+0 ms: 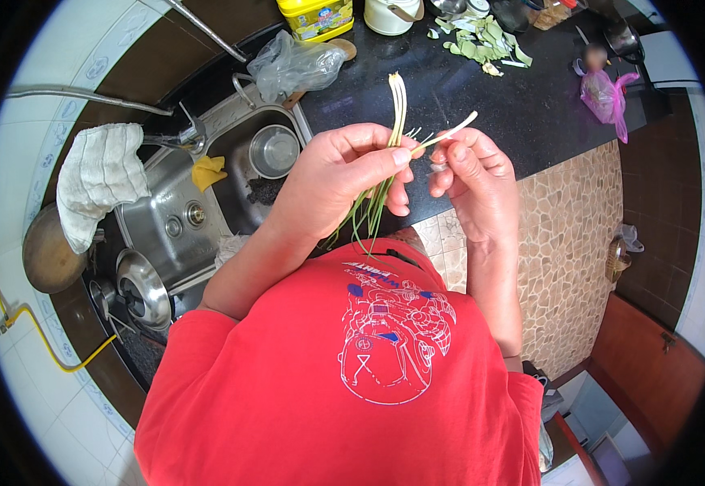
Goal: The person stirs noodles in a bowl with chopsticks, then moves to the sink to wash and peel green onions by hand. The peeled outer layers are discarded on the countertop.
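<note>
My left hand (pixel 352 170) grips a small bunch of scallions (pixel 397 109) between thumb and fingers. Their white root ends point away from me, and the thin green leaves (pixel 374 209) hang below the hand toward my red shirt. One scallion stalk (pixel 450 132) leans out to the right, across the fingers of my right hand (pixel 474 173). The fingers of that hand are curled, with the thumb bent close to them. A small whitish, translucent scrap (pixel 439 166) is at its fingertips; whether it is pinched or only clings there cannot be told.
At the left is a steel double sink (pixel 164 194) with a metal pot (pixel 274 151) and a yellow cloth (pixel 208 172). Green peelings (pixel 480 42) lie on the black countertop (pixel 364 91), a plastic bag (pixel 295 64) near the tap. A pink bag (pixel 601 97) sits at the right edge.
</note>
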A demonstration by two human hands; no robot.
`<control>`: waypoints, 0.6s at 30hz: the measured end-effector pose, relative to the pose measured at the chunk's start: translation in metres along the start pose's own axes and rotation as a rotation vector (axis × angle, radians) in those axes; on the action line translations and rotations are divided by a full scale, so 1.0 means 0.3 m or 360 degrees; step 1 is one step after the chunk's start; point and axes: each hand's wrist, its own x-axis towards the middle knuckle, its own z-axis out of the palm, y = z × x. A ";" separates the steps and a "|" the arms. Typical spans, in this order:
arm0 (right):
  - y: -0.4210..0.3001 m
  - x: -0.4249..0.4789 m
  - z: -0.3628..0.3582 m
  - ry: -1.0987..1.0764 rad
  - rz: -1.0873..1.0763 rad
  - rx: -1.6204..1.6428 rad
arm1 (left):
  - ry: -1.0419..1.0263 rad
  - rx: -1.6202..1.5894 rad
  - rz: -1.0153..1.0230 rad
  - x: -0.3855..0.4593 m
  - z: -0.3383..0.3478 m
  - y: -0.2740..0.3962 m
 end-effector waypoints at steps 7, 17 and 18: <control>-0.006 -0.014 0.058 0.0010 -0.0192 -0.0488 | 0.0097 0.0332 0.0145 -0.009 0.011 -0.009; -0.009 -0.017 0.070 0.0042 -0.0254 -0.0699 | 0.0240 0.0645 0.0330 -0.010 0.024 -0.023; -0.008 -0.017 0.070 0.0040 -0.0254 -0.0695 | 0.0257 0.0703 0.0352 -0.009 0.026 -0.023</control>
